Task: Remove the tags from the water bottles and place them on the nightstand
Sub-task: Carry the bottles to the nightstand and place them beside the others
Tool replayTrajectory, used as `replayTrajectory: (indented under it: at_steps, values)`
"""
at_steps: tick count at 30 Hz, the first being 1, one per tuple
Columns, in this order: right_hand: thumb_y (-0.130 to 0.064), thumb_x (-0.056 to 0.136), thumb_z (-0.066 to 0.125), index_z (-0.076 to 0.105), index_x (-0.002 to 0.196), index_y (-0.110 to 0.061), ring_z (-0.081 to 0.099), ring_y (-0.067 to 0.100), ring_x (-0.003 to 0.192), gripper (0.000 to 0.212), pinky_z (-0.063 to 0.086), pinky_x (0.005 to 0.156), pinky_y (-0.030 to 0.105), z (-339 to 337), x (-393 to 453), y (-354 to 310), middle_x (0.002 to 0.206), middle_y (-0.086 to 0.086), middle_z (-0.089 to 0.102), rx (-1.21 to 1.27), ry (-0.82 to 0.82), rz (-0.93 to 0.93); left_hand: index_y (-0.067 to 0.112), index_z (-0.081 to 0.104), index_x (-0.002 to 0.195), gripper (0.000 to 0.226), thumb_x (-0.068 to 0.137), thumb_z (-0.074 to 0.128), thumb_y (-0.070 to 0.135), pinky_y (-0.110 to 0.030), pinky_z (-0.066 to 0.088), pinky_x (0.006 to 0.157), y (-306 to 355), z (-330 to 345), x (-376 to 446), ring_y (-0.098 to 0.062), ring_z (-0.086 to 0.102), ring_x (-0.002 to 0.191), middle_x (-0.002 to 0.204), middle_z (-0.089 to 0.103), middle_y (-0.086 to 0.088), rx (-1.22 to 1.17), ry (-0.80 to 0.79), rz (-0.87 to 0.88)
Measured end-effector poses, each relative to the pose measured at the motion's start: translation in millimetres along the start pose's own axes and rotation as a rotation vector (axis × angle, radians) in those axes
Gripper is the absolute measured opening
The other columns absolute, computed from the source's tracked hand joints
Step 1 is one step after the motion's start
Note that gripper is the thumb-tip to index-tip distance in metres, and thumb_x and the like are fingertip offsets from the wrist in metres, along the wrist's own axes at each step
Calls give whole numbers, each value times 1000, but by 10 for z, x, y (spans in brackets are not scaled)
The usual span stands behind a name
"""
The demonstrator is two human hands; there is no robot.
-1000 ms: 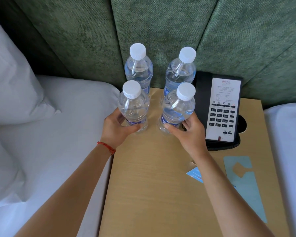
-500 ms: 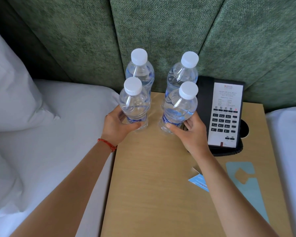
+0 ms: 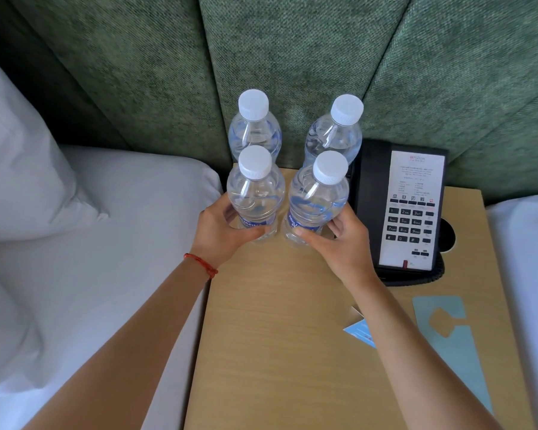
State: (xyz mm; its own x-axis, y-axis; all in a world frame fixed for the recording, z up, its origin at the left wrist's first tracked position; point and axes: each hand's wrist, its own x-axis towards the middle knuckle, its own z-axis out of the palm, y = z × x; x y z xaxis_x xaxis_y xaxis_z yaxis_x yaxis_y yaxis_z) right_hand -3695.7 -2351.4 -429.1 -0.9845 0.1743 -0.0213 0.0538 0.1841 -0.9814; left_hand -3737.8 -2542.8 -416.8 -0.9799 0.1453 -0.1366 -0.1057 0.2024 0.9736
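Note:
Several clear water bottles with white caps stand at the back of the wooden nightstand (image 3: 277,352). My left hand (image 3: 222,232) grips the front left bottle (image 3: 255,193) low on its body. My right hand (image 3: 342,243) grips the front right bottle (image 3: 317,197), which leans a little to the right. Behind them stand the back left bottle (image 3: 253,125) and the back right bottle (image 3: 336,131), untouched. A light blue tag (image 3: 448,336) with a cut-out lies flat at the right of the nightstand. A second blue tag (image 3: 361,332) lies partly under my right forearm.
A black desk phone (image 3: 407,209) with a white faceplate sits just right of the bottles, close to my right hand. A green padded headboard (image 3: 292,57) rises behind. White bedding and a pillow (image 3: 22,181) lie to the left, more white bedding (image 3: 528,290) to the right.
Both hands keep their grip on the front bottles. The view has tilted up slightly, so the bottles and phone sit lower in frame. The front right bottle leans a bit more.

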Motion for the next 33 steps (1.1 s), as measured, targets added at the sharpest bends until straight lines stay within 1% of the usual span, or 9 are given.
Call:
replayTrajectory:
  at_steps: [6, 13, 19, 22, 25, 27, 29, 31, 33]
  values:
    - [-9, 65, 81, 55, 107, -35, 58, -8, 103, 56, 39, 88, 5, 10, -20, -22, 100, -31, 65, 11, -17, 6, 14, 60, 108, 53, 61, 81, 1, -22, 49, 90, -24, 15, -2, -6, 63, 100, 101, 67, 5, -1, -8, 5]
    - [-10, 66, 81, 55, 111, -32, 58, -3, 107, 56, 40, 90, 8, -39, -39, -86, 106, -23, 66, 19, -76, 30, 23, 59, 106, 59, 55, 85, 8, -24, 48, 94, -42, -35, 1, -3, 62, 102, 104, 66, 11, 25, -56, 4]
    - [-6, 71, 77, 46, 134, -14, 50, 1, 121, 70, 37, 103, 16, -296, -99, -81, 131, -2, 56, -22, -64, 80, 32, 57, 111, 66, 50, 82, 28, -24, 46, 96, 34, -209, -56, -6, 57, 111, 111, 64, 18, 32, -113, 42]
    - [-3, 77, 71, 50, 128, -14, 55, 7, 117, 56, 42, 100, 20, -380, -59, -126, 126, 6, 59, 12, 29, 83, 30, 56, 115, 67, 53, 80, 20, -19, 47, 92, 59, -348, -19, -5, 56, 112, 114, 62, 18, -25, -53, 37]
    - [0, 80, 66, 51, 125, -15, 59, 16, 112, 49, 45, 99, 26, -369, 70, -160, 120, 11, 61, 51, 122, 62, 13, 53, 123, 62, 66, 74, -2, -22, 48, 92, 81, -404, 105, -13, 56, 115, 120, 60, 2, -40, 41, 43]
    - [0, 81, 65, 51, 126, -8, 59, 18, 111, 48, 46, 98, 24, -342, 175, -165, 121, 14, 60, 53, 126, 48, 4, 50, 125, 58, 72, 66, -13, -17, 48, 89, 119, -388, 232, -15, 56, 112, 120, 57, -3, -27, 52, 81]
    - [0, 81, 65, 49, 129, -4, 59, 16, 112, 50, 46, 96, 21, -322, 271, -166, 125, 15, 59, 37, 97, 31, 6, 47, 126, 61, 73, 60, -20, -13, 46, 87, 173, -358, 364, -7, 57, 106, 122, 54, -3, -7, 38, 118]
    - [1, 81, 65, 48, 131, -7, 58, 17, 115, 54, 45, 99, 29, -313, 350, -164, 127, 12, 58, 11, 67, 10, 9, 43, 127, 63, 73, 58, -21, -15, 47, 86, 211, -325, 478, 4, 59, 98, 119, 54, 1, 0, 0, 136]
    - [3, 80, 66, 49, 130, -14, 58, 14, 114, 55, 44, 101, 37, -300, 409, -156, 123, 5, 60, -11, 61, -8, 13, 47, 123, 57, 71, 66, -3, -24, 48, 88, 241, -278, 540, 0, 60, 97, 107, 61, 5, -72, -58, 88]
